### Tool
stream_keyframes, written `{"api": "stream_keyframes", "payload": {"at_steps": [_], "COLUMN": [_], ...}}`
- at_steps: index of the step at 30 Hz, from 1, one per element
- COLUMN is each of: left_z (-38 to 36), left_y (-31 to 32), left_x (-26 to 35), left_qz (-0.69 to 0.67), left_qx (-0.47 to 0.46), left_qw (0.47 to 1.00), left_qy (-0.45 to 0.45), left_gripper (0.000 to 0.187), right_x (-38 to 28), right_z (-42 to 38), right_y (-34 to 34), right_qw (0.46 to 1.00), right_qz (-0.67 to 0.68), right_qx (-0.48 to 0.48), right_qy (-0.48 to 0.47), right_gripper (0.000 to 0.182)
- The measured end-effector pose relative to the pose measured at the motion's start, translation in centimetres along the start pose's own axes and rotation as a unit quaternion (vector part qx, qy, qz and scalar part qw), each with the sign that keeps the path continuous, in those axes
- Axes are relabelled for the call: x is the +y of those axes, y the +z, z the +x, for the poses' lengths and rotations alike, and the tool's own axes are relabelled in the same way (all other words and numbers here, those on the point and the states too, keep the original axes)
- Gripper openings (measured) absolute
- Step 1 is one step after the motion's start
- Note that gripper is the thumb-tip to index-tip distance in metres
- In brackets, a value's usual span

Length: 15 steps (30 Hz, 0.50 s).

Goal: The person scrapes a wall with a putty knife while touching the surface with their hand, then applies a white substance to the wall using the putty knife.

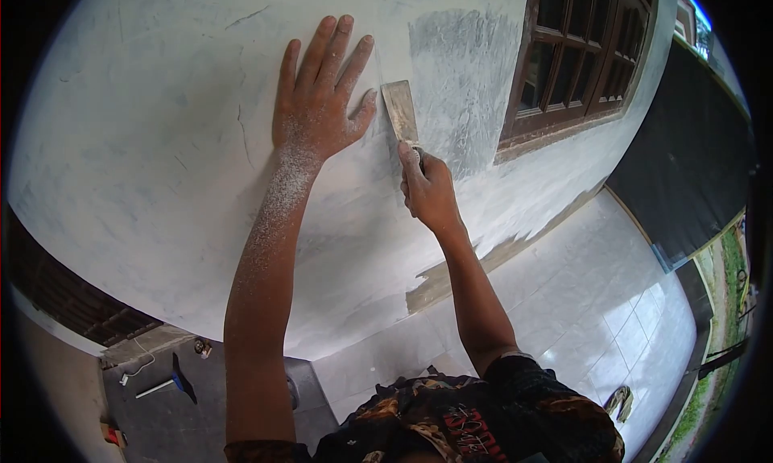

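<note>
My left hand (320, 101) lies flat on the pale wall (185, 173), its fingers stretched upward and slightly spread. White dust coats that wrist and forearm. Just to the right, my right hand (431, 191) grips a putty knife (401, 113) by its handle, thumb along the top. The broad blade points up, its end at the wall surface near my left thumb. Beside the blade is a grey, scraped-looking patch (463, 84) of wall. Fine cracks run through the white coat left of my left hand.
A brown wooden window (580, 44) is set in the wall at upper right. Below runs a light tiled floor (580, 302) with a crumpled cloth (618, 403). A dark sheet (692, 149) hangs at right. At lower left, a blue-and-black tool (181, 378) lies on grey floor.
</note>
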<state>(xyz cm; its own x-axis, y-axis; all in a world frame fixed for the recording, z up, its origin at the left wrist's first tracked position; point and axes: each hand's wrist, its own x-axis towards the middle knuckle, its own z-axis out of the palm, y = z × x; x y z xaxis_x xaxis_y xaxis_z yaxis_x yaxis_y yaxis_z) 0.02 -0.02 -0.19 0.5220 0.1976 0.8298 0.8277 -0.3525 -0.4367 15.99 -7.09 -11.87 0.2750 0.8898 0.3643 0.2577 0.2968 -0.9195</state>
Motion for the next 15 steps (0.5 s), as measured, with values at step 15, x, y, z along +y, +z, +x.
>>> {"api": "stream_keyframes", "payload": {"at_steps": [15], "left_z": [0.1], "left_y": [-0.2], "left_x": [-0.1], "left_qz": [0.040], "left_qx": [-0.003], "left_qw": [0.999], "left_qy": [0.006], "left_gripper": [0.071], "right_x": [0.2], "right_z": [-1.3], "right_y": [0.1], "right_qw": [0.999], "right_qz": [0.021], "right_qx": [-0.010], "right_qy": [0.040], "right_gripper": [0.056]}}
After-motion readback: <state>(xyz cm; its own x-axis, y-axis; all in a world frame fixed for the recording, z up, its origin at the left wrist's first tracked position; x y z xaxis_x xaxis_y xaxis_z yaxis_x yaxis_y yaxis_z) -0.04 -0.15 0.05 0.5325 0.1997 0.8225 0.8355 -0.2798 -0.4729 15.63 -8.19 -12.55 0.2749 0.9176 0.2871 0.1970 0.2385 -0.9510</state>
